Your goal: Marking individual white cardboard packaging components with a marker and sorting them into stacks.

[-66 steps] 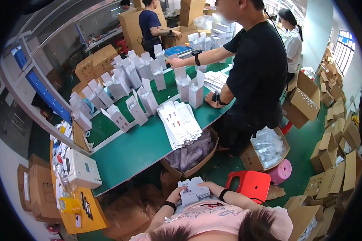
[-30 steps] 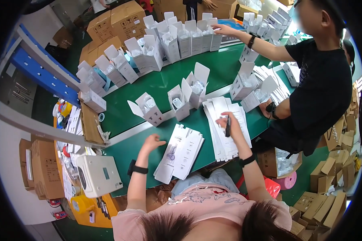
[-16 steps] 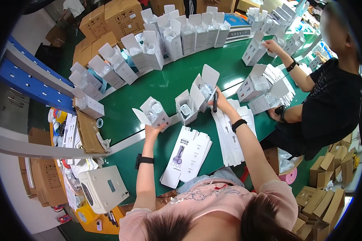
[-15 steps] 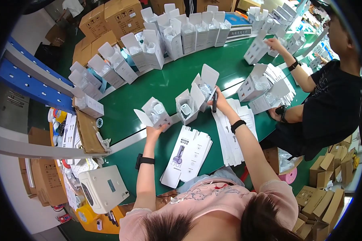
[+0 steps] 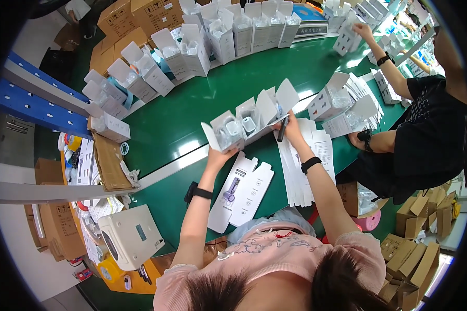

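Observation:
Three white cardboard boxes with raised flaps stand pressed together in a row on the green table. My left hand (image 5: 222, 157) grips the lower side of the left box (image 5: 235, 147), which holds a clear plastic bag and a pale device. Clear bagging and a white-topped device also show in the middle box (image 5: 258, 136). My right hand (image 5: 294, 129) is closed at the side of the right box (image 5: 281, 99), with a black pen-shaped object (image 5: 282, 129) held in the same fingers. Flattened printed cartons (image 5: 241, 194) lie below my hands; another stack (image 5: 300, 166) lies under my right forearm.
Open white boxes (image 5: 194, 54) line the table's far edge, beside a blue-topped scale (image 5: 310, 23). A co-worker in black (image 5: 428, 129) at the right handles a white box (image 5: 346, 40), near two more open ones (image 5: 329, 103). A beige machine (image 5: 131, 236) sits at lower left.
My left hand has brought the left box right and up against the middle one, and the row has moved slightly away. The co-worker's box has moved farther back.

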Available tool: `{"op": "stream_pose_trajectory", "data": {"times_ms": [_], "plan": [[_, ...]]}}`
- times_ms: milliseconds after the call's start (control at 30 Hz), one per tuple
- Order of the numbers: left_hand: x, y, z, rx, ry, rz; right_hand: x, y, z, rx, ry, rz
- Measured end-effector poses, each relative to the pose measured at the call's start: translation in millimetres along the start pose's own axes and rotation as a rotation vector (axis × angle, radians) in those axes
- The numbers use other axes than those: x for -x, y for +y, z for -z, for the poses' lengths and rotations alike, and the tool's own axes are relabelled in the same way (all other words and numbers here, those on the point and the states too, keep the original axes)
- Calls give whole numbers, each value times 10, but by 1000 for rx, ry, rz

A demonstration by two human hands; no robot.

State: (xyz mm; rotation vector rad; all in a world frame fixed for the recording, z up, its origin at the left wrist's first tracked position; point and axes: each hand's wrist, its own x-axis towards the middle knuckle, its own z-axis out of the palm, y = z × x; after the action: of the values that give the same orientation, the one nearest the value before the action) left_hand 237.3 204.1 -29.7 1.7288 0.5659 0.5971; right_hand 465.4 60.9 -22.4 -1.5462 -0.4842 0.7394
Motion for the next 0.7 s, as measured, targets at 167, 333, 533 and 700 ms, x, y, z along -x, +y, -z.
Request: {"op": "stream_pose_trajectory", "data": {"times_ms": [167, 333, 533, 700], "plan": [[36, -129, 72, -30, -79, 110, -25, -41, 39, 88, 17, 14], [644, -146, 270, -429, -160, 386, 335, -45, 82, 495, 253, 555], [1487, 125, 96, -696, -312, 616, 1650, 35, -320, 65, 171, -66], [1501, 339, -163, -779, -113, 690, 2119, 397, -668, 89, 29, -189]]}}
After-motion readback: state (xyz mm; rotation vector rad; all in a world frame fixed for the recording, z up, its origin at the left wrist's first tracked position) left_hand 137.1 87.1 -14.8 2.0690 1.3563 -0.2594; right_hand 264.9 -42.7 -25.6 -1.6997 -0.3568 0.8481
